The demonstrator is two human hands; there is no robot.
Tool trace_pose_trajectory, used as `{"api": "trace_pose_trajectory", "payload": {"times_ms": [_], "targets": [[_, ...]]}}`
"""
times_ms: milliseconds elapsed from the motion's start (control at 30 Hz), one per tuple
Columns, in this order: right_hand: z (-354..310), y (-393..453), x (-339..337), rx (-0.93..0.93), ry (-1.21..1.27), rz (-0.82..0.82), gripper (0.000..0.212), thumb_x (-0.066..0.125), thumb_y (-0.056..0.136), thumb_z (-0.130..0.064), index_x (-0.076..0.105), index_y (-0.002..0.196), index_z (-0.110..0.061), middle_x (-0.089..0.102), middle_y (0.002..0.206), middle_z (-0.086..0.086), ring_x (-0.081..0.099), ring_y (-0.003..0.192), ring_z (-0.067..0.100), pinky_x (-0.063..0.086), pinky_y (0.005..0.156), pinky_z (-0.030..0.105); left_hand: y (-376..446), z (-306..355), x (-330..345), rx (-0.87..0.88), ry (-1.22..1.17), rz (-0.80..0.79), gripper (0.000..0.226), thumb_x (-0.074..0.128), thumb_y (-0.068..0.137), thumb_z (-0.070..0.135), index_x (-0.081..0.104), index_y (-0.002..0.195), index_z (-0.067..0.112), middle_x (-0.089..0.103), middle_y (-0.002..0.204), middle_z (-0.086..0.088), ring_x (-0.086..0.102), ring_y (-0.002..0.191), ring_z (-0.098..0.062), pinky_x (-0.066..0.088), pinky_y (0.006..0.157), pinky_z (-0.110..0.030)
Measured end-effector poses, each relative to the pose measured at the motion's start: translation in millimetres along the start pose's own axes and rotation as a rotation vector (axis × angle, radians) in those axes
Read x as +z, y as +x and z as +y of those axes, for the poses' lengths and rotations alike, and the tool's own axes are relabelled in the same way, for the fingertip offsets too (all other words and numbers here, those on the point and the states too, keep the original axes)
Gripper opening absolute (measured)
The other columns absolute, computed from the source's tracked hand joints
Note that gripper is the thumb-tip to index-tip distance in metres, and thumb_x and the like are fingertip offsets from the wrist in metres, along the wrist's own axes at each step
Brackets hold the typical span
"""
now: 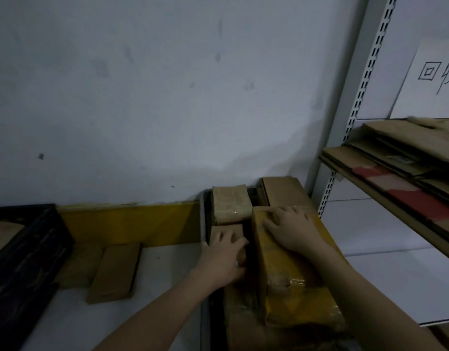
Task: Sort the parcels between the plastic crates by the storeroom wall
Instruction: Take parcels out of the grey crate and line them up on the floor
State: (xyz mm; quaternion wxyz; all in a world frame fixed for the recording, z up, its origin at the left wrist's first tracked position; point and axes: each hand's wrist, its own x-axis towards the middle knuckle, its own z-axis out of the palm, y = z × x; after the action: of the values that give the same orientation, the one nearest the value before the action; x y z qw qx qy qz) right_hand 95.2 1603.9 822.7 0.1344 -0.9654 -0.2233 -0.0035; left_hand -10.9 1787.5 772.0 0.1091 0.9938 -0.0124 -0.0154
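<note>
**Inspector:** Head view, grip first. Right hand point(286, 229) lies flat, fingers spread, palm pressed on top of the large taped parcel point(294, 269); nothing is pinched. Left hand point(224, 254) reaches into the gap at the parcel's nine o'clock, fingers curled over a small brown parcel point(227, 231); whether it is truly clasped, I cannot tell.

**Clerk:** And the bearing for the next move?

**Inspector:** The large parcel's long axis runs roughly six to twelve o'clock, tilted slightly toward eleven, and it sits inside the grey crate point(202, 224) by the wall. The right hand is on its far end; the left is nearer the small parcel. In my judgement, lifting the big one calls for the left hand to come across to its near end.

**Clerk:** Count?

**Inspector:** In the grey crate: four parcels visible, adding a wrapped parcel point(231, 203) at twelve o'clock and a plain carton point(284, 191) at one o'clock. On the floor at nine o'clock: two flat parcels point(114, 272). Crates: two, counting the black crate point(28, 249) at far nine o'clock. Hands: two.
</note>
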Motion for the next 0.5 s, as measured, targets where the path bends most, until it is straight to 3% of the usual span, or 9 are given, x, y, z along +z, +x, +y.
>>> {"api": "trace_pose_trajectory", "payload": {"times_ms": [100, 167, 267, 333, 433, 500], "targets": [[8.5, 8.7, -12.3, -0.007, 0.116, -0.003, 0.040, 0.043, 0.095, -0.053, 0.056, 0.127, -0.033, 0.064, 0.118, 0.000, 0.059, 0.103, 0.020, 0.049, 0.093, 0.045, -7.5, 1.9, -10.2, -0.032, -0.116, 0.123, 0.060, 0.063, 0.075, 0.056, 0.038, 0.129, 0.048, 0.026, 0.148, 0.008, 0.014, 0.140, -0.020, 0.030, 0.102, -0.062], [16.1, 20.3, -20.5, 0.043, 0.235, 0.087, 0.033, 0.048, 0.096, -0.046, 0.064, 0.114, -0.023, 0.068, 0.102, -0.001, 0.062, 0.085, 0.016, 0.056, 0.078, 0.040, -9.8, -1.5, -26.3, -0.042, -0.116, 0.247, 0.057, 0.056, 0.069, 0.066, 0.037, 0.121, 0.053, 0.028, 0.146, 0.011, 0.016, 0.138, -0.017, 0.034, 0.100, -0.057], [26.5, 37.7, -25.9, 0.184, 0.289, 0.190, 0.029, 0.051, 0.096, -0.036, 0.064, 0.110, -0.014, 0.064, 0.091, 0.000, 0.062, 0.077, 0.019, 0.056, 0.067, 0.038, -3.2, -10.3, -54.1, -0.044, -0.068, 0.420, 0.053, 0.042, 0.070, 0.074, 0.041, 0.117, 0.052, 0.034, 0.143, 0.011, 0.023, 0.134, -0.018, 0.038, 0.096, -0.050], [35.5, 49.6, -25.8, 0.247, 0.266, 0.213, 0.029, 0.051, 0.095, -0.031, 0.066, 0.103, -0.007, 0.067, 0.092, 0.012, 0.065, 0.081, 0.029, 0.058, 0.074, 0.045, 6.8, -17.4, -66.3, -0.052, -0.074, 0.482, 0.046, 0.034, 0.077, 0.075, 0.047, 0.113, 0.050, 0.038, 0.140, 0.011, 0.027, 0.132, -0.018, 0.040, 0.095, -0.049], [55.3, 64.6, -28.9, 0.367, 0.246, 0.144, 0.022, 0.052, 0.092, -0.031, 0.060, 0.083, -0.012, 0.064, 0.082, 0.013, 0.062, 0.076, 0.030, 0.056, 0.076, 0.045, 26.6, -27.1, -69.6, -0.060, -0.056, 0.464, 0.041, 0.033, 0.084, 0.067, 0.051, 0.115, 0.048, 0.039, 0.141, 0.009, 0.026, 0.133, -0.018, 0.041, 0.095, -0.049], [70.5, 72.9, -28.2, 0.436, 0.273, 0.090, 0.026, 0.054, 0.092, -0.034, 0.059, 0.083, -0.011, 0.062, 0.081, 0.011, 0.063, 0.078, 0.031, 0.054, 0.072, 0.042, 43.8, -31.0, -67.1, -0.071, -0.073, 0.446, 0.041, 0.040, 0.085, 0.062, 0.049, 0.122, 0.047, 0.037, 0.142, 0.007, 0.023, 0.134, -0.019, 0.040, 0.098, -0.049]]}}
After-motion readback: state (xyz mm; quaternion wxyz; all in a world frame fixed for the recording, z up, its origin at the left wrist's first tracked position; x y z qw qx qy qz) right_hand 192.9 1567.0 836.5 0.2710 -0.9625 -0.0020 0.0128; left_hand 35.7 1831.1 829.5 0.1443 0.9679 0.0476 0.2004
